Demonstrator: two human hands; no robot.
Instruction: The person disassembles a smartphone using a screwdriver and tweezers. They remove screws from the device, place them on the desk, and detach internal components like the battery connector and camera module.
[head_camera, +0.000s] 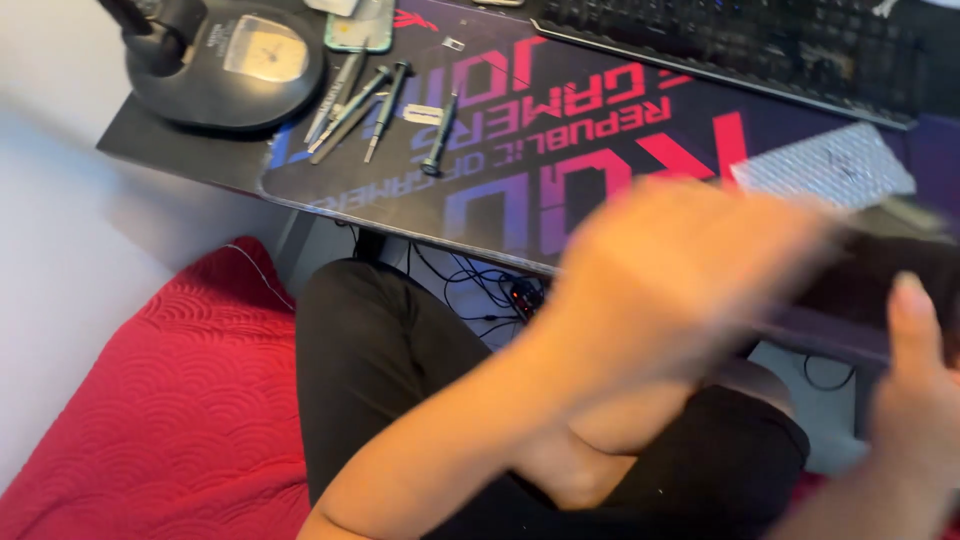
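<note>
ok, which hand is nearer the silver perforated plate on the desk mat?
Left. The left hand, blurred, sits just below-left of the silver perforated plate; the right hand is lower, at the frame's right edge.

Left hand (690, 270) is sweeping across mid-frame, smeared by motion blur, forearm angling up from below. Right hand (915, 400) is rising at the right edge, thumb pointing upward; both grips unreadable.

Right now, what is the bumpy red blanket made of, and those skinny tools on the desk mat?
The red blanket looks like soft quilted fabric: stitched wave patterns and a matte surface. The skinny tools look like metal, grey and slightly shiny, some with dark handles, possibly plastic. The desk mat looks like smooth printed cloth or rubber; which, I cannot tell.
</note>
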